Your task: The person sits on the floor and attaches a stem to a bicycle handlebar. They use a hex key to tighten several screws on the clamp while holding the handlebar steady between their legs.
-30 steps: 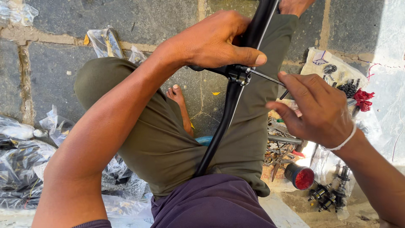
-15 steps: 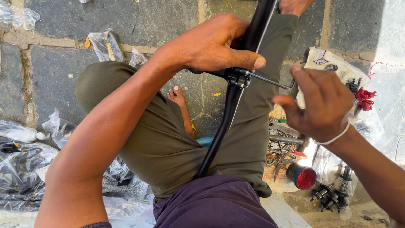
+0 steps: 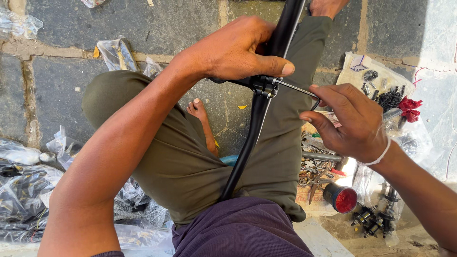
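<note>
My left hand grips a black metal tube that runs from my lap up across my right leg. A small black clamp sits on the tube just under my left thumb. A bent hex key is seated in the clamp and sticks out to the right. My right hand holds the key's bent end between thumb and fingers. I sit on stone paving with my olive trousers and one bare foot under the tube.
Loose bolts and small black parts lie on a white sheet at the right, beside a red rag. Lower right are a red reflector light, pliers and metal hardware. Crumpled plastic bags cover the ground at left.
My right hand has swung the hex key's bent end up and then back down and outward, turning it in the clamp. My left hand has stayed on the tube.
</note>
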